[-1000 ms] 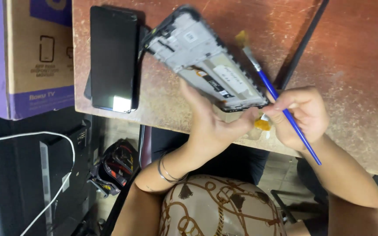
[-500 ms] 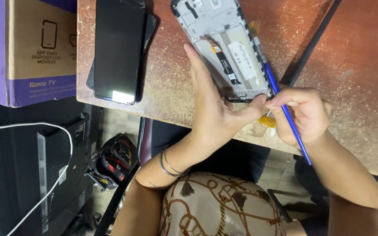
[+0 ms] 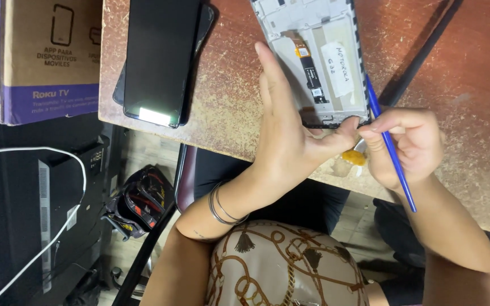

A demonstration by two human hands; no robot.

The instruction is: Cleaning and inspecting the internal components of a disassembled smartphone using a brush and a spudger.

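Grip: the left hand [image 3: 287, 141] holds the phone frame [image 3: 319, 62] by its near edge, thumb pressed at the bottom corner, fingers flat along its left side; the right hand [image 3: 406, 147] pinches a blue-handled tool [image 3: 389, 147] like a pen.
Phone frame: an opened, pale grey frame with dark rim, a black flex cable with an orange connector down its middle, and a white paper label; it lies near the counter's front edge, its top cut off by the view.
Tool tip: touching the frame's lower right corner.
Yellow blob: a small yellow-and-white lump [image 3: 351, 160] just below the frame, between both hands.
Counter [image 3: 472, 85]: worn reddish-brown surface, scuffed pale.
Count: one frame, one tool, two dark phones [image 3: 163, 59] stacked at left.
Room: a purple-and-brown cardboard box [image 3: 35, 56], a white cable [image 3: 58, 226].
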